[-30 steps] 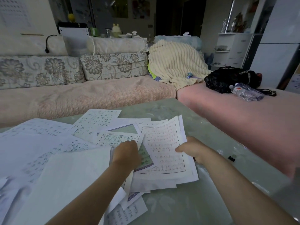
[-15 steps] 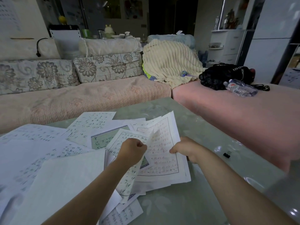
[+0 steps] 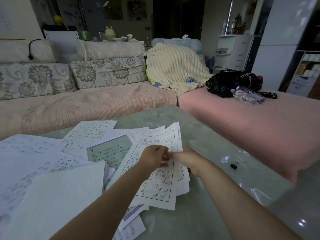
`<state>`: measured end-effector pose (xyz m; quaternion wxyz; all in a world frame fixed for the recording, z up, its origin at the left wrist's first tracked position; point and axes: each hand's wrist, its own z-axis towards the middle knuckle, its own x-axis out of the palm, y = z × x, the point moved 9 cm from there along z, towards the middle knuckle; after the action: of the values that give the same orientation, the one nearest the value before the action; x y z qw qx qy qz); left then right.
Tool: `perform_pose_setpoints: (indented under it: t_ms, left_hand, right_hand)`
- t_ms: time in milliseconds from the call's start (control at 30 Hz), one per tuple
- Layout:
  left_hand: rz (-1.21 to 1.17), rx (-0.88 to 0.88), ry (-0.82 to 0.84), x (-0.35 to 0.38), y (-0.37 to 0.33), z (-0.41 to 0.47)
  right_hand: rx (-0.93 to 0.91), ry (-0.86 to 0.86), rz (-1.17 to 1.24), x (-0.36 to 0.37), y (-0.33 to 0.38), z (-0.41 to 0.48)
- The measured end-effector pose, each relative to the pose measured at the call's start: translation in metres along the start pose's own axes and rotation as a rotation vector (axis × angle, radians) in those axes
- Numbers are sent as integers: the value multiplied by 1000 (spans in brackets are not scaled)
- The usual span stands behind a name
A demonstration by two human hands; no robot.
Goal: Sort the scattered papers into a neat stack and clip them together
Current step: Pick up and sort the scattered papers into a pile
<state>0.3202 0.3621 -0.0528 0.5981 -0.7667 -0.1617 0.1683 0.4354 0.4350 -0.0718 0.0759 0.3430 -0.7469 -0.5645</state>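
Observation:
Handwritten papers (image 3: pixel 43 163) lie scattered over the left half of the glass table (image 3: pixel 204 215). A partly gathered stack (image 3: pixel 176 135) sits in the middle, its right edge lifted and fanned. On top lies a framed handwritten sheet (image 3: pixel 155 184), which my left hand (image 3: pixel 153 158) grips near its upper part; the fingers are blurred. My right hand (image 3: pixel 189 159) holds the stack's right edge, close against my left hand. A green-tinted sheet (image 3: pixel 110 150) shows just left of the stack. A small black binder clip (image 3: pixel 233 166) lies alone on the glass to the right.
A beige sofa (image 3: pixel 86 108) runs behind the table, and a pink-covered seat (image 3: pixel 251 129) borders its right side. A black bag (image 3: pixel 232 82) and a water bottle (image 3: pixel 247 96) lie on that seat.
My left hand lifted a handwritten sheet from the left and swung it right onto the stack. Both hands have come together, and the stack's right edge has risen.

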Motion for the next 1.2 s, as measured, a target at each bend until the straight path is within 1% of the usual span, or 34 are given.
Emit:
perform_pose_setpoints:
  t_ms: [33,67,100,167,233,267,300,333,367,433,533,633,667,700,767,833,867,900,933,967,1067,1100,1200]
  left_hand:
    - [13,28,-4,-6,-1,1]
    - [90,68,-32,-17,-1,2]
    - [248,124,-89,-33,-3,4]
    - [688,223,-240,-68,-9,1]
    - [1073,208,-370,-100,-6,0]
    - [1207,167,-393,-111,0,2]
    - [1294,115,-374,-118,8,6]
    - [1303,78,-320,-121,17,10]
    - [1237,63,-250,-119,23,11]
    - [1074,100,-138,-105,25,10]
    - [1062,163,-13,-76,21,2]
    - [854,137,110,-58,27,0]
    - [772,142,115,-57,27,2]
    - [711,137,84,-60,25,3]
    - [665,168,-97,-82,13,5]
    - [680,194,-349,-113,-4,3]
    - [700,182,-426,-126,-8,3]
    - [741,145,-444,-131,-9,3]
    - [749,106,-416,-131,-8,6]
    - [683,103,-406,-133,-6,9]
    - [96,91,-349,-134,-5,7]
    - [69,121,-297,-128,-12,5]
    - [125,168,-141,-107,-16,3]
  right_hand:
    - [-17,-18,-7,-3,-2,2]
    - [-16,-34,-15,-6,-5,4]
    - [-4,-45,-36,-7,-8,7]
    - [4,-58,-76,-10,-10,8]
    - [9,-68,-83,-17,-11,11]
    - [5,-71,-76,-20,-10,12]
    - [-7,-70,-70,-24,-8,11]
    - [-17,-68,-58,-27,-7,11]
    - [-26,-63,-56,-29,-6,11]
    - [-28,-51,-68,-31,-9,14]
    - [3,18,-82,-27,-15,16]
    - [-20,56,-137,-26,-15,12]
    - [-29,38,-148,-27,-14,11]
    - [-38,12,-147,-29,-14,10]
    - [-67,-41,-106,-35,-12,9]
    - [-106,-74,-47,-42,-9,8]
    - [-127,-79,-11,-45,-6,7]
    - [-149,-80,23,-48,-4,5]
    - [-168,-82,54,-50,-2,4]
    - [-187,-82,85,-52,0,3]
    - [-238,-61,141,-52,6,2]
    - [-252,-38,125,-49,9,1]
    - [-263,37,27,-35,14,-5]
